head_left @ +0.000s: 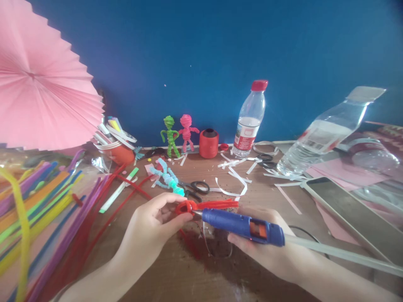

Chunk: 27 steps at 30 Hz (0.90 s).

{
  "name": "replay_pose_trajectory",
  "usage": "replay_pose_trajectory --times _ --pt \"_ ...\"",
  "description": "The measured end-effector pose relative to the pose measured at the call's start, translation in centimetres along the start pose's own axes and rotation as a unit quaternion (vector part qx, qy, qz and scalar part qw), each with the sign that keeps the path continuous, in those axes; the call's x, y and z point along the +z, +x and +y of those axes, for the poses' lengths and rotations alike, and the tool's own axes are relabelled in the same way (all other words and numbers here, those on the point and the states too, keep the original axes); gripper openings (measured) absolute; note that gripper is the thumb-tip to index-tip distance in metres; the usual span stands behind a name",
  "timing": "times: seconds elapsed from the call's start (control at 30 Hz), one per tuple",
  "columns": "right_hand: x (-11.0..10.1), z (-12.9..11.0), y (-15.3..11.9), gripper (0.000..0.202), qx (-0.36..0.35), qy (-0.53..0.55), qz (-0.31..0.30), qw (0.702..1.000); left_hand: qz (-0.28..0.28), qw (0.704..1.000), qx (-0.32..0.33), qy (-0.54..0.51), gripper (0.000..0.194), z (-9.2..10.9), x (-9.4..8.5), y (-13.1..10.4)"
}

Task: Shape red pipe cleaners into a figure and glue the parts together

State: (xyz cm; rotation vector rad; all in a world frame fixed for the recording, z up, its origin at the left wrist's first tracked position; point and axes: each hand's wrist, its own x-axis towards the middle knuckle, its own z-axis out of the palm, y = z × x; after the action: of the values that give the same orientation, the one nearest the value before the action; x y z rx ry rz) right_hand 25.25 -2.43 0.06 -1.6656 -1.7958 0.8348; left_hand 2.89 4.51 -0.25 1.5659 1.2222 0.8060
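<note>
My left hand [168,216] pinches a coiled red pipe cleaner [217,204], whose straight strands stick out to the right. In my right hand [267,239] is a blue glue gun [242,224] with a long clear glue stick [340,253] coming out of its back. The gun's metal tip touches or nearly touches the red coil. Just behind my left hand lies a light blue and turquoise pipe-cleaner figure [170,178], beside black-handled scissors [200,188].
Green [170,136] and pink [186,132] figures stand by the blue wall, near a red spool [208,143] and water bottles [248,126]. Colourful pipe cleaners [47,205] lie left, a phone [349,214] right. A pink paper fan [47,84] fills the upper left.
</note>
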Motion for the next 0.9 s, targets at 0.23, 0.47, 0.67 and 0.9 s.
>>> replay_pose_trajectory --times 0.23,0.47,0.67,0.9 --pt "0.23 0.32 0.03 0.014 0.000 -0.016 0.007 1.000 0.004 0.999 -0.021 -0.025 0.020 0.25 0.08 0.00" --pt "0.38 0.55 -0.20 0.007 -0.011 0.033 0.008 0.999 0.001 0.999 -0.026 -0.019 0.019 0.21 -0.02 0.11" --pt "0.40 0.45 0.09 0.006 -0.034 0.025 0.022 0.999 0.000 0.999 -0.028 -0.029 0.017 0.30 0.08 0.19" --pt "0.67 0.78 -0.01 0.010 -0.074 -0.004 0.058 0.996 0.035 0.998 -0.042 -0.005 0.018 1.02 0.00 0.06"
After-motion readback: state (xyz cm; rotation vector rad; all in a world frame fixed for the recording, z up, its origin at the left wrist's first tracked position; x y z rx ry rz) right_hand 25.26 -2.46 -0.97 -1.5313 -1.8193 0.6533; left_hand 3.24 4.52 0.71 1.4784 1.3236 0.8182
